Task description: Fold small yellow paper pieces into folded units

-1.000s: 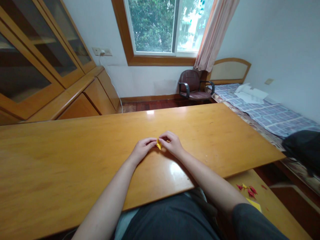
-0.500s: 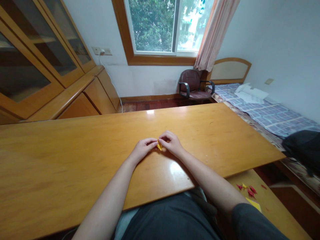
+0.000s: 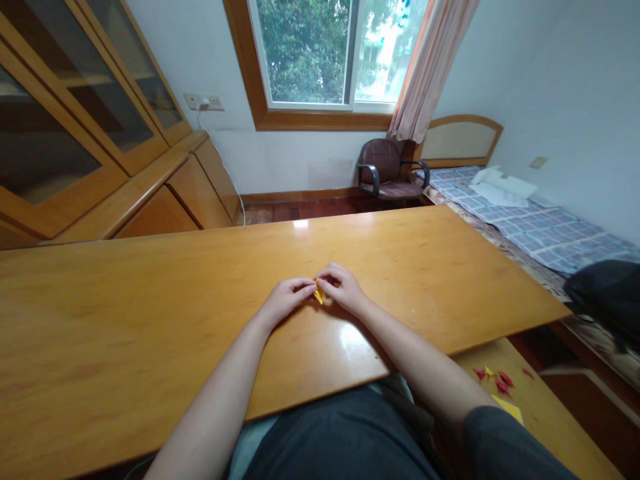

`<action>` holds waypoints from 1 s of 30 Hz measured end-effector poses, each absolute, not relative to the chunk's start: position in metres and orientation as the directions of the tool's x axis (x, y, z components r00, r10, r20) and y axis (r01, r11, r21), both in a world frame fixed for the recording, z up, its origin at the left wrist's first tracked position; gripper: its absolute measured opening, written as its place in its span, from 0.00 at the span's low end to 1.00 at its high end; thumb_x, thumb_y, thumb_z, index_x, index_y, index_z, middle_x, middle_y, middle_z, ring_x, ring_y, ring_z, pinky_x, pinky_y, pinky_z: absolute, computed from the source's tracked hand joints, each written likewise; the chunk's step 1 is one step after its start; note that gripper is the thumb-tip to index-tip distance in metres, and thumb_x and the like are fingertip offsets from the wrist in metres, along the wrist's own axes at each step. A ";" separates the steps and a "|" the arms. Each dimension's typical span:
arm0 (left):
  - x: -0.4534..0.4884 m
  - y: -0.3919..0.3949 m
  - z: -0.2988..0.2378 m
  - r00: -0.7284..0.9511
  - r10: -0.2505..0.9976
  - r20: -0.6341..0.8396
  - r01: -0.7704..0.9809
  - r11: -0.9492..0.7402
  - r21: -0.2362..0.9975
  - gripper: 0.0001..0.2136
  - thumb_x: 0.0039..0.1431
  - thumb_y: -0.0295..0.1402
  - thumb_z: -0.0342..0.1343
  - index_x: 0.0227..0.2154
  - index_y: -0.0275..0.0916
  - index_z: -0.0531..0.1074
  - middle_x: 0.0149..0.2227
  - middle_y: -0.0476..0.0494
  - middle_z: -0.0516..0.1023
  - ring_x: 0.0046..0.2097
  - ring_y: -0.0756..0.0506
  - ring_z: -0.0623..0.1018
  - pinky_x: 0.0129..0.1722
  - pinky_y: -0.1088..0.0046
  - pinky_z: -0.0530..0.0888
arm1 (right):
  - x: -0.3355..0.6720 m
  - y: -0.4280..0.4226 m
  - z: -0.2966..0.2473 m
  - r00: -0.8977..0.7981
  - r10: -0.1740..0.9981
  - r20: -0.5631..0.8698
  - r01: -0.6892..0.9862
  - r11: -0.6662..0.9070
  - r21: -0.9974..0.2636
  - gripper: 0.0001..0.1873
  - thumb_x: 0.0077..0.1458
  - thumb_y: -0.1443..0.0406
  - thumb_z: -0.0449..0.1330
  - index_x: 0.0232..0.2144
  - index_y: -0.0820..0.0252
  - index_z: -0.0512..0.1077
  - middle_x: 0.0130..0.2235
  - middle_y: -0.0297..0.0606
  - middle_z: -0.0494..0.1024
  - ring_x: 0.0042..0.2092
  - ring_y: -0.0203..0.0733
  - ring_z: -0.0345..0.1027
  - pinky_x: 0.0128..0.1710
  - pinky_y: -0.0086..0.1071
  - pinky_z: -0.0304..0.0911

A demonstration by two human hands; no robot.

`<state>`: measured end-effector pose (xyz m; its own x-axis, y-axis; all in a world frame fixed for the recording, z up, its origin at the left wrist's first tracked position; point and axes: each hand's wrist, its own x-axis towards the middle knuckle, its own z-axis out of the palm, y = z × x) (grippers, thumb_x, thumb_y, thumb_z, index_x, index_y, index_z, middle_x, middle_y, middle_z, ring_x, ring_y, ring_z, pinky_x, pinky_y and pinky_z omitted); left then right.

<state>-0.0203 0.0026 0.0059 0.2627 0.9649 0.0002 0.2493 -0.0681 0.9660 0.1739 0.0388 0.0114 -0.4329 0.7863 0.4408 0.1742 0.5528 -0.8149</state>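
Note:
A small piece of folded yellow paper [image 3: 319, 295] is pinched between my two hands, just above the table [image 3: 200, 287]. My left hand [image 3: 290, 298] grips its left side with thumb and fingertips. On its other side, my right hand [image 3: 343, 287] closes thumb and forefinger on the upper part. The paper's pointed lower end shows below the fingers; the rest is covered by them.
On a lower surface [image 3: 537, 413] at the right lie several red folded paper pieces [image 3: 503, 385], a small yellow one [image 3: 489, 371] and a yellow sheet [image 3: 509, 409]. Beyond the table stand an armchair [image 3: 387, 170], a bed [image 3: 540, 220] with a black bag [image 3: 607, 300], and a cabinet [image 3: 150, 200].
My fingers have shifted slightly on the yellow paper, and it has tilted a little, showing more of its lower part. Both hands stay in nearly the same place.

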 end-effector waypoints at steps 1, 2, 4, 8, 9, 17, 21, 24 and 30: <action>-0.021 0.003 0.005 0.268 0.963 -0.007 0.241 -0.060 0.969 0.16 0.57 0.44 0.59 0.39 0.37 0.80 0.38 0.43 0.82 0.40 0.44 0.79 0.44 0.70 0.74 | 0.174 0.039 0.012 -0.438 0.782 0.443 0.174 0.558 -0.812 0.06 0.57 0.64 0.60 0.32 0.60 0.75 0.29 0.34 0.72 0.32 0.36 0.65 0.33 0.30 0.60; -0.021 0.003 0.005 0.273 0.962 -0.014 0.230 -0.051 0.972 0.16 0.57 0.45 0.58 0.39 0.37 0.80 0.37 0.42 0.82 0.39 0.44 0.79 0.43 0.70 0.74 | 0.174 0.038 0.012 -0.439 0.781 0.445 0.172 0.559 -0.811 0.06 0.57 0.64 0.60 0.31 0.60 0.75 0.29 0.34 0.72 0.32 0.36 0.65 0.33 0.30 0.59; -0.021 0.003 0.004 0.286 0.958 -0.034 0.207 -0.027 0.978 0.17 0.56 0.45 0.59 0.39 0.36 0.80 0.36 0.42 0.82 0.38 0.44 0.79 0.42 0.69 0.75 | 0.174 0.038 0.013 -0.434 0.784 0.444 0.167 0.554 -0.816 0.06 0.56 0.64 0.60 0.30 0.60 0.74 0.29 0.34 0.72 0.32 0.36 0.64 0.33 0.30 0.59; -0.021 0.003 0.005 0.295 0.954 -0.059 0.168 0.009 0.986 0.17 0.55 0.45 0.60 0.38 0.36 0.80 0.36 0.41 0.82 0.37 0.43 0.80 0.40 0.68 0.76 | 0.174 0.037 0.013 -0.428 0.785 0.448 0.148 0.550 -0.822 0.06 0.56 0.64 0.60 0.28 0.60 0.73 0.29 0.34 0.71 0.31 0.36 0.64 0.32 0.30 0.59; -0.020 0.002 0.005 0.296 0.953 -0.061 0.158 0.014 0.987 0.17 0.55 0.45 0.60 0.38 0.36 0.80 0.36 0.41 0.82 0.37 0.43 0.80 0.40 0.67 0.76 | 0.174 0.037 0.013 -0.427 0.785 0.448 0.147 0.549 -0.823 0.06 0.56 0.64 0.60 0.28 0.60 0.73 0.29 0.34 0.71 0.31 0.36 0.64 0.32 0.30 0.59; -0.019 0.001 0.008 0.276 0.960 -0.043 0.175 -0.007 0.985 0.16 0.54 0.45 0.60 0.38 0.36 0.80 0.36 0.41 0.82 0.37 0.42 0.80 0.39 0.68 0.76 | 0.174 0.038 0.011 -0.403 0.815 0.417 0.160 0.511 -0.844 0.06 0.55 0.64 0.60 0.28 0.60 0.72 0.28 0.33 0.70 0.31 0.35 0.63 0.31 0.29 0.58; -0.018 0.002 0.009 0.261 0.965 -0.027 0.208 -0.029 0.978 0.15 0.55 0.44 0.60 0.37 0.37 0.80 0.37 0.42 0.82 0.37 0.44 0.79 0.40 0.70 0.75 | 0.173 0.038 0.011 -0.398 0.818 0.415 0.162 0.508 -0.846 0.06 0.54 0.64 0.61 0.27 0.60 0.72 0.28 0.33 0.70 0.31 0.35 0.63 0.31 0.29 0.58; -0.018 0.001 0.009 0.245 0.969 -0.005 0.233 -0.054 0.971 0.16 0.55 0.44 0.60 0.37 0.37 0.80 0.37 0.42 0.82 0.38 0.43 0.79 0.41 0.69 0.75 | 0.173 0.038 0.013 -0.400 0.820 0.409 0.164 0.503 -0.849 0.05 0.55 0.64 0.61 0.29 0.60 0.73 0.28 0.33 0.71 0.31 0.36 0.64 0.32 0.30 0.59; -0.017 0.000 0.007 0.190 0.982 0.009 0.203 -0.048 0.978 0.16 0.55 0.45 0.60 0.37 0.37 0.79 0.36 0.43 0.81 0.37 0.44 0.79 0.41 0.69 0.76 | 0.173 0.038 0.013 -0.386 0.839 0.385 0.153 0.469 -0.870 0.07 0.58 0.62 0.58 0.32 0.60 0.74 0.32 0.35 0.74 0.35 0.37 0.67 0.37 0.31 0.62</action>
<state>-0.0168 0.0004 0.0071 0.1899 0.9818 0.0088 0.2031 -0.0481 0.9780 0.1729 0.0375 0.0126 -0.3859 0.8385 0.3847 0.1529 0.4693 -0.8697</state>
